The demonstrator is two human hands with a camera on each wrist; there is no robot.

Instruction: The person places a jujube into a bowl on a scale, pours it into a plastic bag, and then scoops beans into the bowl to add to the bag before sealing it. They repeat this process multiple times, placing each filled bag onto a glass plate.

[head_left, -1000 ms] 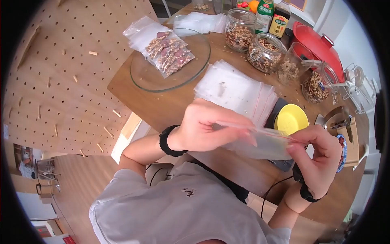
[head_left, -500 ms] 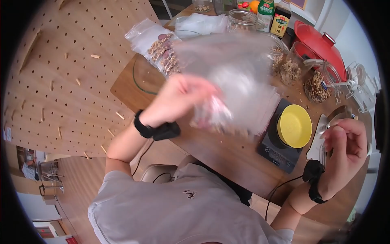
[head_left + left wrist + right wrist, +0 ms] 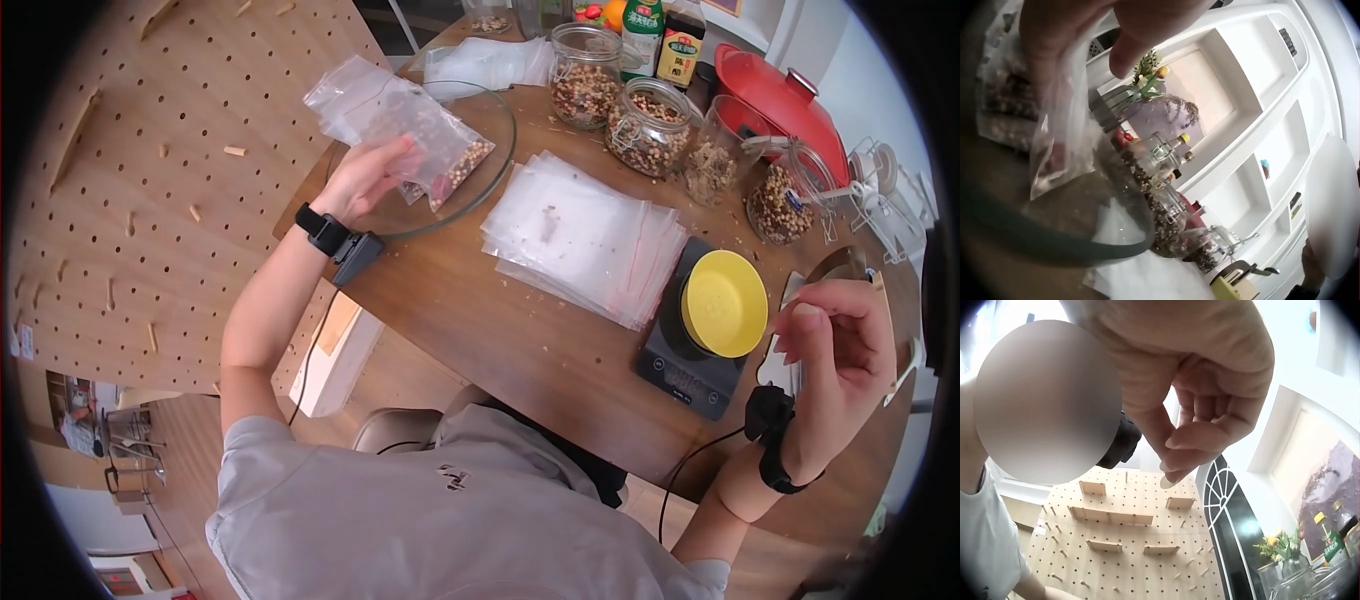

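Note:
My left hand (image 3: 365,178) is at the near side of a zip-lock bag (image 3: 462,165) of mixed beans and grains, its fingers lying over the plastic. That bag rests on other filled bags (image 3: 350,85) on a round glass plate (image 3: 510,140). In the left wrist view, the thumb (image 3: 1124,55) stands apart from the clear plastic (image 3: 1063,134). My right hand (image 3: 845,335) hangs in the air right of the yellow bowl (image 3: 725,300), fingers loosely curled and holding nothing. Its thumb and fingertips come together in the right wrist view.
The bowl sits on a black kitchen scale (image 3: 690,385). Several empty zip-lock bags (image 3: 580,235) lie stacked mid-table. Behind them stand jars of beans (image 3: 650,130), sauce bottles (image 3: 682,45) and a red lidded pot (image 3: 780,105). A pegboard (image 3: 200,250) rises at the left.
Both hands held a clear bag in front of the bowl. My left hand then swung a filled bag left onto the plate, and its fingers have loosened. The right hand moved right, off the bag.

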